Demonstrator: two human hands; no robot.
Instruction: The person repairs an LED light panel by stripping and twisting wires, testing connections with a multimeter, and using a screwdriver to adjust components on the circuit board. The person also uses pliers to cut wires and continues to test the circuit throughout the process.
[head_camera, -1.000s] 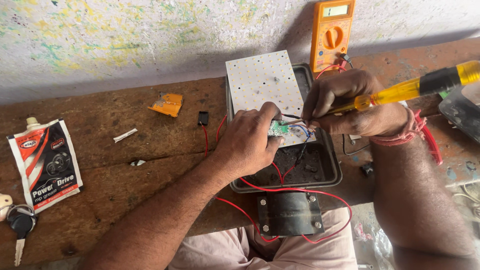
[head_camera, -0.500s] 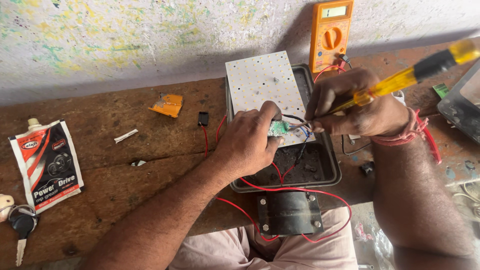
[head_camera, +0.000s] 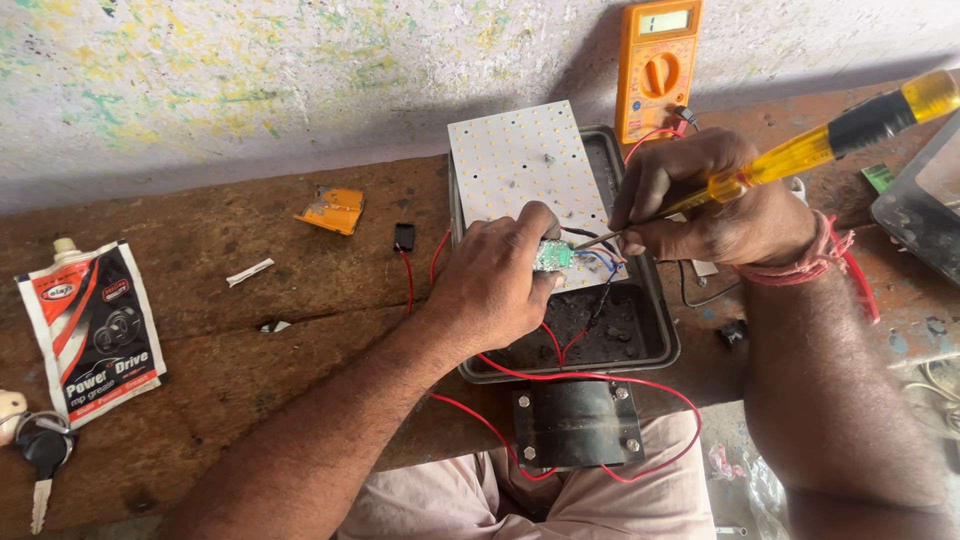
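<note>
The left hand (head_camera: 495, 285) pinches a small green circuit board (head_camera: 551, 256) between thumb and fingers, holding it above the dark lamp housing (head_camera: 640, 345). The right hand (head_camera: 700, 195) is closed around a yellow-handled screwdriver (head_camera: 800, 150), whose metal tip meets the board's right edge. Just behind the grip lies a white LED panel (head_camera: 515, 155); farther back stands an orange multimeter (head_camera: 655, 70). Red wires (head_camera: 590, 378) loop from beneath the board toward the person. A grease pouch (head_camera: 95, 330) lies well to the left.
</note>
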